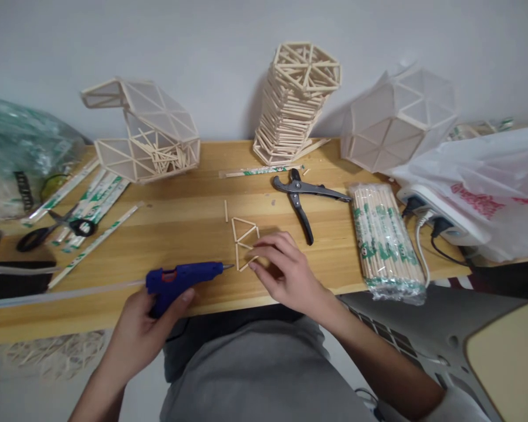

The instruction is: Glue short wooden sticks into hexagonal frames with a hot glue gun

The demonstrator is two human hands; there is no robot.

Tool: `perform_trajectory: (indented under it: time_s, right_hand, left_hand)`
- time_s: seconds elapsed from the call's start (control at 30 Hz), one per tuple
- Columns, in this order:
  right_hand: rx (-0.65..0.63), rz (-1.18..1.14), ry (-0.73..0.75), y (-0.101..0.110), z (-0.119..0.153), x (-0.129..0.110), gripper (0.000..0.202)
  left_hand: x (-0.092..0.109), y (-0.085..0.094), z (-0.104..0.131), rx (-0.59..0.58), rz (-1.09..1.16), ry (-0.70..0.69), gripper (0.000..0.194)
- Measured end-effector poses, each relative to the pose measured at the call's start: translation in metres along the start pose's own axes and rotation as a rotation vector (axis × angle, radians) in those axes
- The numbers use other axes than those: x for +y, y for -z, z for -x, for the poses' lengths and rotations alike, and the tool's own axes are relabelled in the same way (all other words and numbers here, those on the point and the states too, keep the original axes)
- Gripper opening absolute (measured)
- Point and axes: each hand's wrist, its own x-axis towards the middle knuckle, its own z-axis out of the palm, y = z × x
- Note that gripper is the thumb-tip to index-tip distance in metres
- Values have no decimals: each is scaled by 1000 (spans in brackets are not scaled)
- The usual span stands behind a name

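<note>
My left hand (pixel 143 325) is wrapped around the handle of a blue hot glue gun (pixel 180 278), its metal nozzle pointing right. The tip is close to the lower corner of a small frame of short wooden sticks (pixel 236 231) lying flat on the table. My right hand (pixel 288 269) reaches over the right side of this frame, thumb and fingertips closed at a short wooden stick (pixel 248 264) at the lower corner. Those fingers partly hide the frame. Above it lies a loose short stick (pixel 226 211).
Black-handled cutters (pixel 297 190) lie behind my right hand. To their right are packed chopsticks (pixel 387 240) and a power strip (pixel 444 217). A stick tower (pixel 293 111) and panelled stick models (pixel 400 120) stand by the wall. Scissors (pixel 57 225) and wrapped chopsticks (pixel 97 243) lie left.
</note>
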Motion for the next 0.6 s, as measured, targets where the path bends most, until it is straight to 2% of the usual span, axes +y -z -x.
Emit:
perform_trajectory:
  time_s: [0.2, 0.37, 0.6]
  right_hand:
    - [-151, 115, 63, 2, 1, -2, 15]
    - [-211, 162, 61, 4, 0, -4, 17]
    - [-228, 166, 52, 3, 0, -5, 18]
  left_hand:
    - [-10, -7, 13, 100, -222, -194, 29]
    - [-18, -13, 19, 126, -313, -223, 28]
    - [-17, -16, 20, 124, -362, -278, 27]
